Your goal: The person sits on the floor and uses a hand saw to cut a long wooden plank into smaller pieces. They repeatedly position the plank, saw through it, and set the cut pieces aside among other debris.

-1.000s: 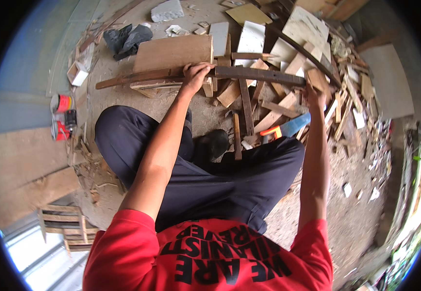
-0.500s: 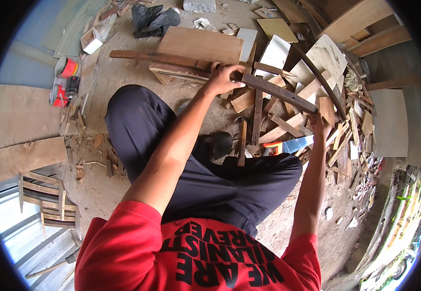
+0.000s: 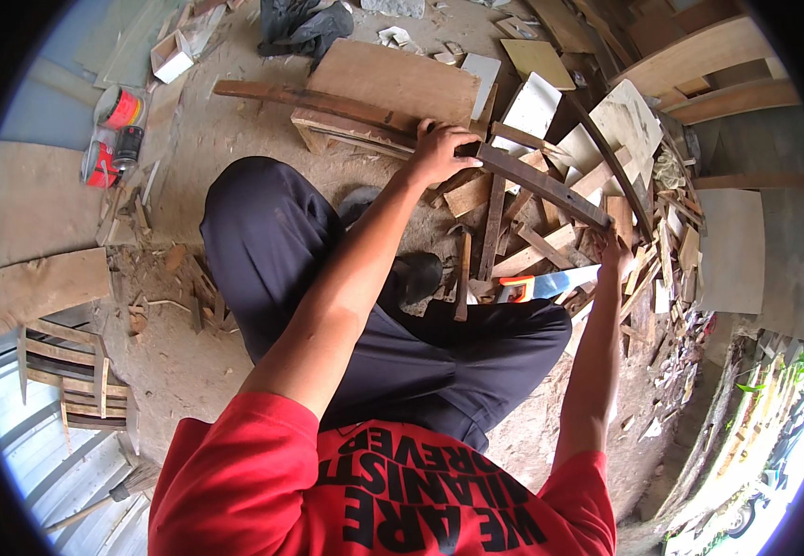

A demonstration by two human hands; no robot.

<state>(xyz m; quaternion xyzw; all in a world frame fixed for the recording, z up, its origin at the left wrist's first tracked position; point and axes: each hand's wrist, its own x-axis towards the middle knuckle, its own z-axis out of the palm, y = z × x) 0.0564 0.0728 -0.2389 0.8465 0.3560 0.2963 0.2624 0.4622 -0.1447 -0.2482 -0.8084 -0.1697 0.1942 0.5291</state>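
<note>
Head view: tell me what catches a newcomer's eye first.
A long, dark, curved wooden strip runs across the top, lying on a low wooden block; the left hand grips its middle and the right hand its far end. Pale wood offcuts pile up at right.

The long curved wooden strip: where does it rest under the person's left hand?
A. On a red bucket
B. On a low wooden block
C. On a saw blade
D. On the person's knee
B: the left hand presses the long curved wooden strip onto the low wooden block.
</note>
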